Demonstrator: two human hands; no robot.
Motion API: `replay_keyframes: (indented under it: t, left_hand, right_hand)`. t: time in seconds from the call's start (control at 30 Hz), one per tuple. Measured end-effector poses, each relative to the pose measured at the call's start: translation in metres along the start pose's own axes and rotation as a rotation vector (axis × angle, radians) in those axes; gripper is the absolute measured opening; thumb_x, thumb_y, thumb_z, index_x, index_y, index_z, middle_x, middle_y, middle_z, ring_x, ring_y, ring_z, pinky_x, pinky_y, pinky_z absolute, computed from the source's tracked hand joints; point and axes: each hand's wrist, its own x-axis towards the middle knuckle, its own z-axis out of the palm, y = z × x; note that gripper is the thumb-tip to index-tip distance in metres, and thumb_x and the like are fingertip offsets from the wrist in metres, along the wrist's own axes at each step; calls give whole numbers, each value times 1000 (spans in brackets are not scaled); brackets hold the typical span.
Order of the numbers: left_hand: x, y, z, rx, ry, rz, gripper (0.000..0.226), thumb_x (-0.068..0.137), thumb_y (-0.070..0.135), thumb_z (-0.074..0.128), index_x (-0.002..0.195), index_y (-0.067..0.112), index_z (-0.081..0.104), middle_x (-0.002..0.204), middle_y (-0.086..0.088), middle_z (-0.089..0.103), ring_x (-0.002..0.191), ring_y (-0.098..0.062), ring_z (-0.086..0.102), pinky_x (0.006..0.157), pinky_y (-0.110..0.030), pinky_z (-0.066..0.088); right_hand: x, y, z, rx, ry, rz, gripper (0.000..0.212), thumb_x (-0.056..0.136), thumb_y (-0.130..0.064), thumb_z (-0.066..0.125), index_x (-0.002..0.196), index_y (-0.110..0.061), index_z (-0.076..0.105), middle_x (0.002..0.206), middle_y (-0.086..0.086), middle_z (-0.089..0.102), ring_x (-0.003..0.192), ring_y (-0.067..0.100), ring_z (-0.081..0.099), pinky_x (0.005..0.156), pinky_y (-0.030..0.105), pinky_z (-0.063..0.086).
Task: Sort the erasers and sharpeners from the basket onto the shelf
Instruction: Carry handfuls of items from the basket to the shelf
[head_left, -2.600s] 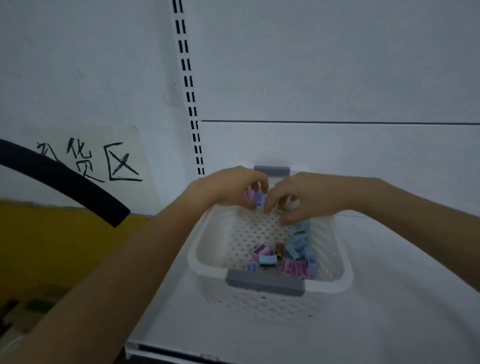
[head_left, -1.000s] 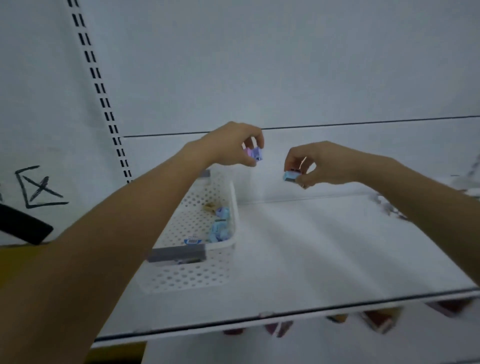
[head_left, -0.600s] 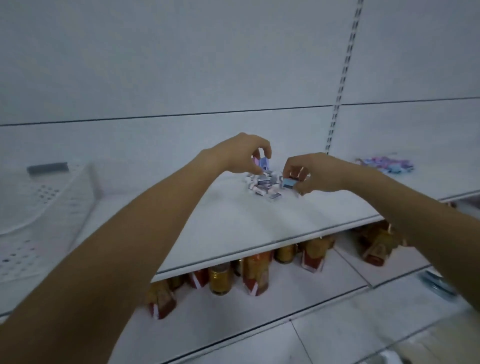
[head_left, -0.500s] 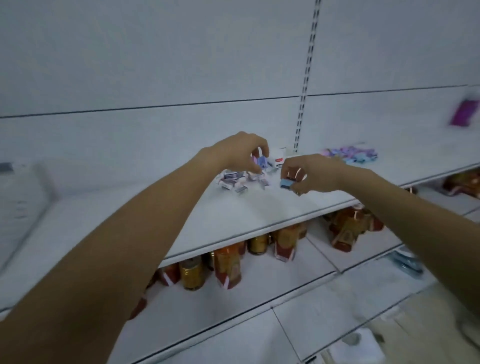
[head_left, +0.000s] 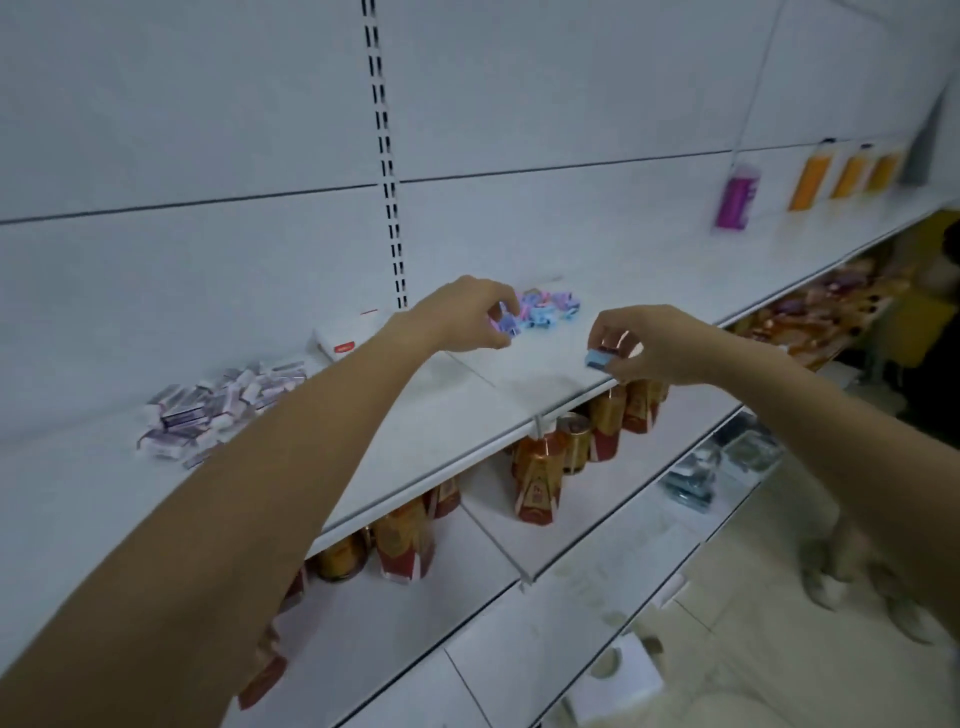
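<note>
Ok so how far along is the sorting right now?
Done: a white-and-purple eraser pile and a separate blue-pink sharpener pile lie on the shelf. In hand: the left hand holds a purple piece at the sharpener pile; the right hand pinches a blue piece. Left: setting both down. The basket is out of view, so its remainder is unknown.

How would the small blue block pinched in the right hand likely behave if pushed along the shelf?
Probably light: the right hand holds the small blue block with fingertips alone. Its boxy shape suggests sliding, not rolling, on the smooth shelf. Likely stiff: it keeps its shape when pinched.
</note>
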Motion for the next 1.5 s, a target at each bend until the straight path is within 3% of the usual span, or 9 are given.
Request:
replay_keyframes:
  t: [0.23, 0.5, 0.7, 0.87, 1.0, 1.07, 1.23, 1.33, 1.5]
  left_hand:
    - [92, -21, 37, -107, 148, -116, 36, 83, 19, 63, 118, 17, 56, 111, -11, 58, 88, -18, 51, 78, -27, 41]
    - [140, -28, 82, -17, 136, -179, 37, 89, 27, 55, 125, 20, 53, 113, -12, 48, 99, -29, 54, 78, -31, 39]
    - [139, -35, 112, 115, 228, -200, 53, 91, 46, 30, 108, 9, 64, 105, -17, 52, 92, -33, 52, 81, -38, 40]
    - [132, -36, 121, 127, 92, -354, 62, 94, 52, 31, 145, 17, 26, 148, -6, 30, 137, -25, 27, 109, -46, 25]
    - [123, -22, 116, 37, 31, -464, 77, 90, 59, 30, 148, 18, 0, 157, 0, 5, 144, -15, 4, 116, -44, 12]
    - [117, -13, 116, 23, -10, -525, 76, 89, 59, 25, 147, 21, -6, 157, 1, -4, 144, -14, -2, 117, -44, 8]
    - [110, 6, 121, 64, 78, -572, 67, 91, 56, 23, 148, 27, 0, 156, 7, -6, 144, -11, -3, 117, -42, 1]
    - [108, 10, 120, 119, 198, -506, 67, 90, 61, 23, 147, 31, 3, 156, 10, -2, 144, -12, -1, 115, -39, -1]
    - [134, 14, 126, 194, 123, -502, 84, 75, 70, 5, 148, 28, 9, 156, 9, 12, 144, -12, 3, 117, -44, 1]
  right_hand:
    - [55, 62, -14, 106, 78, 29, 20, 82, -8, 61, 99, -19, 57, 98, 4, 62, 86, 22, 63, 68, 21, 46]
    - [147, 93, 18, 169, 128, -126, 23, 80, -5, 59, 103, -9, 60, 102, 11, 61, 91, 28, 57, 83, 39, 47]
    - [191, 113, 32, 156, 89, -340, 30, 87, -4, 51, 115, -10, 61, 111, 11, 62, 102, 26, 55, 77, 20, 33]
    - [214, 140, 52, 43, -14, -387, 66, 82, -43, 26, 144, -21, 26, 141, 6, 44, 130, 26, 36, 109, 39, 26]
    - [219, 146, 60, 47, -38, -363, 58, 97, -24, 33, 147, -21, 4, 154, 2, 18, 140, 20, 10, 111, 23, 1]
    - [221, 147, 62, 30, -11, -352, 54, 99, -26, 30, 147, -12, 8, 154, 7, 15, 141, 21, 10, 111, 23, 2]
    - [226, 154, 72, 131, 93, -394, 43, 95, -30, 30, 127, -7, 46, 129, 15, 45, 119, 30, 40, 102, 34, 29]
    - [224, 153, 71, 191, 36, -496, 42, 96, -27, 34, 135, -11, 38, 141, 9, 37, 129, 25, 33, 108, 29, 22]
    - [219, 152, 70, 187, -34, -601, 56, 93, -41, 26, 145, -19, 26, 153, 3, 22, 140, 17, 19, 115, 35, 16]
